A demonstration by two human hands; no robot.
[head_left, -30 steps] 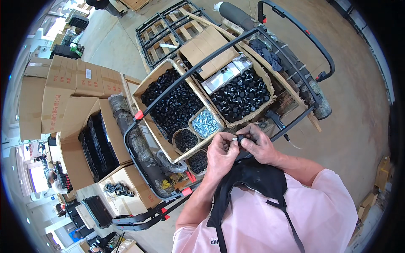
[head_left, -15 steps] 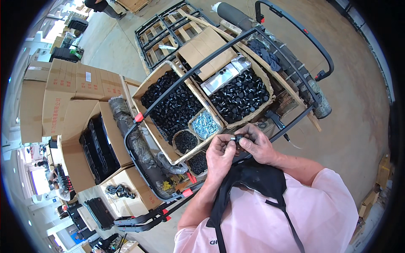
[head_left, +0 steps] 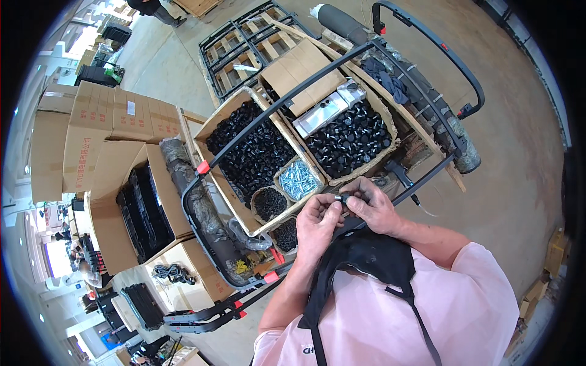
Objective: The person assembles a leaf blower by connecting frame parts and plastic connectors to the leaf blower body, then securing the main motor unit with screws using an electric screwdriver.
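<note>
Both hands meet in front of my chest around a small black knob (head_left: 343, 199) with a silvery metal end. My left hand (head_left: 317, 218) pinches the metal end between thumb and fingertips. From the other side, the thumb and fingers of my right hand (head_left: 370, 206) close on the black part and hide much of it. Just beyond the hands is a small box of silvery screws (head_left: 298, 180). Left of it sit a tub of small black screws (head_left: 268, 204) and a large carton of black plastic parts (head_left: 249, 155). Another carton holds round black knobs (head_left: 349, 139).
A black tubular frame (head_left: 278, 105) with red pieces spans the cartons. A power driver (head_left: 400, 174) lies right of the hands. Silvery metal box (head_left: 323, 116) rests on the knobs. An open cardboard box (head_left: 110, 210) with long black parts stands left; a wrapped roll (head_left: 198, 204) lies beside it.
The knob has turned slightly between my fingers, and its black part is more covered. Both hands stay in nearly the same place. The whole view has shifted slightly.
</note>
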